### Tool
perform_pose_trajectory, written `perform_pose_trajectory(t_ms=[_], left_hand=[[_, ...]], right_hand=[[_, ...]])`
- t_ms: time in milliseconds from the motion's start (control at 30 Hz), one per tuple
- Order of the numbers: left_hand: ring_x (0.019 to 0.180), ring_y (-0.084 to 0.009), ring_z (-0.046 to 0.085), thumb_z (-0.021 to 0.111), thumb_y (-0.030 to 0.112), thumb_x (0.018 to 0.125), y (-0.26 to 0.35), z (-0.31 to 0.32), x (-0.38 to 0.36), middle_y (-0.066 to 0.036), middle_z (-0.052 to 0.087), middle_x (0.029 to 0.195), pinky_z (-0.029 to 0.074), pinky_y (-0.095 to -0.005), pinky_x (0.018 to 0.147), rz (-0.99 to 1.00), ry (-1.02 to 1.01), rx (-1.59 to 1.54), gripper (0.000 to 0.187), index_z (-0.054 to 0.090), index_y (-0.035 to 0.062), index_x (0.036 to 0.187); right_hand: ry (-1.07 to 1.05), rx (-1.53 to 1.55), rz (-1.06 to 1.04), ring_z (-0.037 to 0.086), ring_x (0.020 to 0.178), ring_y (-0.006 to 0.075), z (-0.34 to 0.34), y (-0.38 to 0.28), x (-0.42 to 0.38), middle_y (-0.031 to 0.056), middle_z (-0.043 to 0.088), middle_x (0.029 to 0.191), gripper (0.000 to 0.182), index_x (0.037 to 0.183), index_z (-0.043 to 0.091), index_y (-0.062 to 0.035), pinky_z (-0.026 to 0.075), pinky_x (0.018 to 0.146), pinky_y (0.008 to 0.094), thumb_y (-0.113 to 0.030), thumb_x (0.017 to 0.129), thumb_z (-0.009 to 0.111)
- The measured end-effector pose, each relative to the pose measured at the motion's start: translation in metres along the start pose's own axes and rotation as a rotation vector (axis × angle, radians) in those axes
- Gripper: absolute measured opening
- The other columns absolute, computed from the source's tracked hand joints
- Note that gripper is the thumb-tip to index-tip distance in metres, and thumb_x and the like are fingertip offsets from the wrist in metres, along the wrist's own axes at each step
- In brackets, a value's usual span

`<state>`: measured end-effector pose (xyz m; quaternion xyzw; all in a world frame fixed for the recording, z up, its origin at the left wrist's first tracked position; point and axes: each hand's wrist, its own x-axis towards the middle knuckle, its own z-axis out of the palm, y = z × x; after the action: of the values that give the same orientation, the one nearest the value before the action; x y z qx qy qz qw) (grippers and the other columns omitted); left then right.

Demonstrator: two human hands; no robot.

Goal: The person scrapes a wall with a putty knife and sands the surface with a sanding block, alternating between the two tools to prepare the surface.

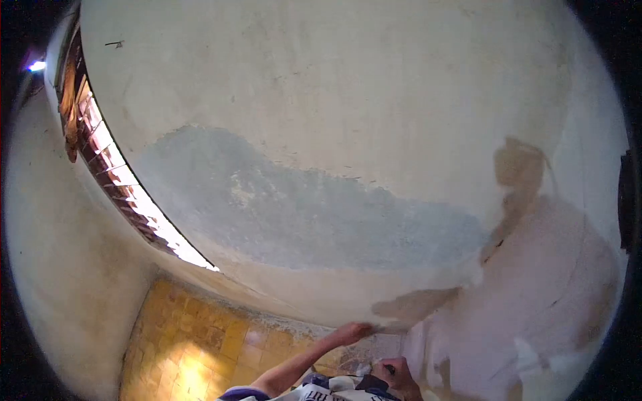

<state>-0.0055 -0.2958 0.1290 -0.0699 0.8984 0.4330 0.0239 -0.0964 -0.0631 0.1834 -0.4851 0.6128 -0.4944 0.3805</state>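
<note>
Low in the head view, my left hand [354, 332] reaches out over the floor to the base of the wall. Its fingers are closed on a thin flat tool [391, 329], which points right along the wall's lower part. Close to my body, my right hand [396, 374] is closed, with a small dark thing at its fingers that I cannot make out. The pale wall [334, 87] carries a wide grey patch [314, 214] across its middle. Shadows fall on its right part.
A long narrow opening with bars [117, 174] lets in bright light at the left, with a brown wooden piece [69, 113] at its upper end. Yellowish floor tiles [200, 341] lie below. A dark object [627, 200] stands at the far right edge.
</note>
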Motion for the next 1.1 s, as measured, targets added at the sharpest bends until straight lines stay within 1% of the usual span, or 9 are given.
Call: perform_pose_trajectory(t_ms=[67,200,300,400,467,667,933,967,1100], left_hand=[[0.098,-0.0270,0.060,0.052,0.024,0.091,-0.036,0.029,-0.070,-0.018,0.062,0.105,0.045,-0.0375,0.085,-0.112,0.168,-0.152,0.036,0.053,0.0038,0.121],[0.094,-0.0231,0.060,0.053,0.025,0.088,-0.098,0.089,-0.164,-0.013,0.064,0.102,0.048,-0.0353,0.079,-0.449,0.329,-0.506,0.038,0.053,0.0026,0.119],[0.093,-0.0217,0.060,0.055,0.027,0.087,-0.028,0.047,-0.188,-0.012,0.064,0.101,0.048,-0.0340,0.078,-0.618,0.514,-0.466,0.039,0.054,0.0016,0.117],[0.094,-0.0202,0.060,0.057,0.027,0.087,-0.267,0.203,-0.188,-0.013,0.064,0.100,0.048,-0.0332,0.081,-0.997,0.645,-0.532,0.040,0.055,-0.0006,0.116],[0.093,-0.0176,0.060,0.056,0.021,0.088,-0.141,0.115,-0.218,-0.012,0.064,0.099,0.048,-0.0313,0.080,-0.709,0.738,-0.621,0.035,0.055,-0.0026,0.114],[0.091,-0.0152,0.060,0.054,0.014,0.091,-0.046,0.031,-0.245,-0.011,0.064,0.099,0.048,-0.0289,0.082,-0.492,0.902,-0.505,0.029,0.054,-0.0047,0.113],[0.089,-0.0130,0.060,0.056,0.010,0.089,-0.112,0.008,-0.282,-0.009,0.064,0.094,0.048,-0.0267,0.080,-0.511,0.937,-0.777,0.021,0.057,-0.0040,0.105],[0.088,-0.0126,0.060,0.056,0.009,0.089,-0.119,0.004,-0.286,-0.009,0.064,0.094,0.048,-0.0261,0.079,-0.484,0.945,-0.760,0.019,0.057,-0.0038,0.103],[0.090,-0.0119,0.058,0.056,0.014,0.088,-0.135,-0.014,-0.297,-0.007,0.063,0.094,0.046,-0.0260,0.082,-0.443,0.911,-0.802,0.022,0.057,-0.0013,0.104]], right_hand=[[-0.072,-0.093,-0.027,0.056,0.053,0.0309,0.000,0.011,0.024,0.0124,0.056,0.058,0.030,0.067,0.059,-0.0067,0.045,0.053,0.0368,-0.036,0.074,0.061],[-0.063,-0.451,-0.763,0.054,0.050,0.0268,0.007,-0.113,0.125,0.0053,0.052,0.054,0.024,0.063,0.056,-0.0093,0.043,0.048,0.0365,-0.031,0.068,0.064],[-0.244,-0.539,-1.147,0.053,0.048,0.0249,0.037,-0.206,0.166,0.0040,0.051,0.056,0.027,0.063,0.054,-0.0105,0.043,0.047,0.0357,-0.035,0.068,0.065],[-0.530,-0.463,-1.457,0.051,0.046,0.0237,0.073,-0.251,0.192,0.0048,0.050,0.057,0.030,0.063,0.052,-0.0102,0.042,0.045,0.0338,-0.037,0.070,0.064],[-0.686,-0.506,-1.647,0.050,0.046,0.0225,0.083,-0.268,0.213,0.0049,0.050,0.058,0.031,0.063,0.050,-0.0105,0.042,0.043,0.0323,-0.038,0.070,0.063],[-0.614,-0.618,-1.756,0.049,0.046,0.0208,0.099,-0.314,0.230,0.0056,0.046,0.053,0.029,0.058,0.052,-0.0094,0.041,0.043,0.0325,-0.036,0.066,0.062],[-0.809,-0.590,-1.475,0.052,0.050,0.0253,0.121,-0.278,0.248,0.0074,0.047,0.055,0.033,0.058,0.050,-0.0080,0.042,0.047,0.0355,-0.038,0.068,0.061],[-0.874,-0.778,-1.635,0.052,0.051,0.0258,0.122,-0.281,0.237,0.0065,0.047,0.055,0.034,0.060,0.051,-0.0093,0.042,0.047,0.0366,-0.041,0.068,0.062],[-0.309,-1.238,-1.387,0.054,0.053,0.0224,0.061,-0.339,0.318,0.0040,0.049,0.057,0.036,0.060,0.052,-0.0111,0.045,0.049,0.0356,-0.044,0.069,0.063]])
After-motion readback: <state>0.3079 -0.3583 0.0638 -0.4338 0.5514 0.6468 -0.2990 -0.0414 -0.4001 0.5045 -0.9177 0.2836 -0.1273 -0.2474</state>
